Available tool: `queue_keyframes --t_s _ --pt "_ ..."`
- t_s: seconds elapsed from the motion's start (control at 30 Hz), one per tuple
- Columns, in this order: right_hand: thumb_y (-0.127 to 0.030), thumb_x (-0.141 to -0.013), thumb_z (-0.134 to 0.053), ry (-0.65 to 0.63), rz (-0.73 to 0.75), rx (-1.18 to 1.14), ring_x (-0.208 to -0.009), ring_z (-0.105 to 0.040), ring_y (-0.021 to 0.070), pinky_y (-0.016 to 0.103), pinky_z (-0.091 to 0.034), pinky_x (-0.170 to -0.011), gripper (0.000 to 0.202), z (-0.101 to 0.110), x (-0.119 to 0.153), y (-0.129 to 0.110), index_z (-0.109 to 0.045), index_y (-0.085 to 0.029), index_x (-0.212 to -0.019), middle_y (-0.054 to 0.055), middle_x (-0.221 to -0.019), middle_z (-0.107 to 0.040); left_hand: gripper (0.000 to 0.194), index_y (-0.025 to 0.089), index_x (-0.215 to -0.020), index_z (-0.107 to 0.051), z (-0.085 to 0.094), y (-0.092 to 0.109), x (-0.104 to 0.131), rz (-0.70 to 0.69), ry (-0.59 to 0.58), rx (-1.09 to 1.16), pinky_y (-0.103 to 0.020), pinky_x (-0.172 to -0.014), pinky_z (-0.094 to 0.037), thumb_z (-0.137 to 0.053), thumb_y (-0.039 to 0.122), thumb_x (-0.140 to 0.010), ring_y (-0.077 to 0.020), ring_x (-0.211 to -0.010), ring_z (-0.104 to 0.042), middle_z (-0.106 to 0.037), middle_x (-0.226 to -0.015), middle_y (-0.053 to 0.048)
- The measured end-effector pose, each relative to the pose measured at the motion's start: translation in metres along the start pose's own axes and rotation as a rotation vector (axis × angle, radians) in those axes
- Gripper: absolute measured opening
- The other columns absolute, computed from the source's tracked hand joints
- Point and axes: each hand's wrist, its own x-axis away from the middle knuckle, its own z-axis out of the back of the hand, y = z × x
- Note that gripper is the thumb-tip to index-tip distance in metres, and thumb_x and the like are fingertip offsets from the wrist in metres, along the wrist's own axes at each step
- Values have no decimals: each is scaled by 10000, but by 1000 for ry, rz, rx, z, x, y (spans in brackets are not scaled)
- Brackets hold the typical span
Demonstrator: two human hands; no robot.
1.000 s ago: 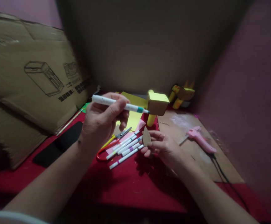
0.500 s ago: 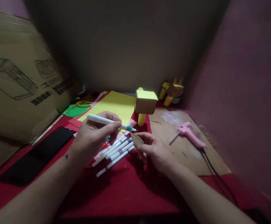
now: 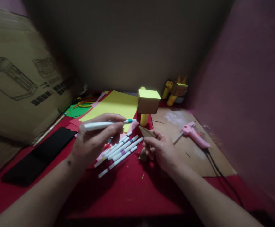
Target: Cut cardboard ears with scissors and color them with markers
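Observation:
My left hand (image 3: 99, 135) is closed on a white marker (image 3: 98, 125) whose green-banded tip points right. Opposite it, my right hand (image 3: 160, 148) pinches a small brown cardboard piece (image 3: 147, 131). The marker tip and the cardboard are close but apart. Another small brown piece (image 3: 143, 154) shows just under my right fingers. Several white markers (image 3: 122, 152) lie side by side between and below the hands. Behind them stands a cardboard box shape (image 3: 148, 105) with a yellow top on yellow tube legs.
A pink glue gun (image 3: 195, 134) rests on a cardboard sheet (image 3: 213, 164) at right, its cable running frontward. A black phone (image 3: 39, 156) lies left. Yellow paper (image 3: 115, 105) and green paper (image 3: 78, 111) lie behind. A horned cardboard animal (image 3: 178, 90) stands back right.
The marker has tilted nearer level and its tip has risen away from the cardboard. The cardboard piece has turned and shifted right in my right hand, and another brown piece now shows below it.

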Motion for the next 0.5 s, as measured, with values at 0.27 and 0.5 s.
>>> queue_keyframes --t_s 0.27,0.5 --pt "-251 -695 -628 271 184 -178 -358 -498 84 148 -331 -276 141 11 -7 -16 -513 -188 -747 -43 -529 -607 295 109 -1143 -582 -25 -22 25 -642 -425 -977 -272 -534 -442 -392 133 -919 -166 -645 -534 -579 -808 -81" --pt "-263 -697 -621 240 157 -141 -351 -478 80 149 -331 -278 130 7 -2 -20 -528 -196 -760 -52 -516 -591 428 86 -1266 -503 -43 -22 49 -596 -587 -1210 -350 -648 -494 -323 47 -880 -224 -728 -573 -625 -871 -111"
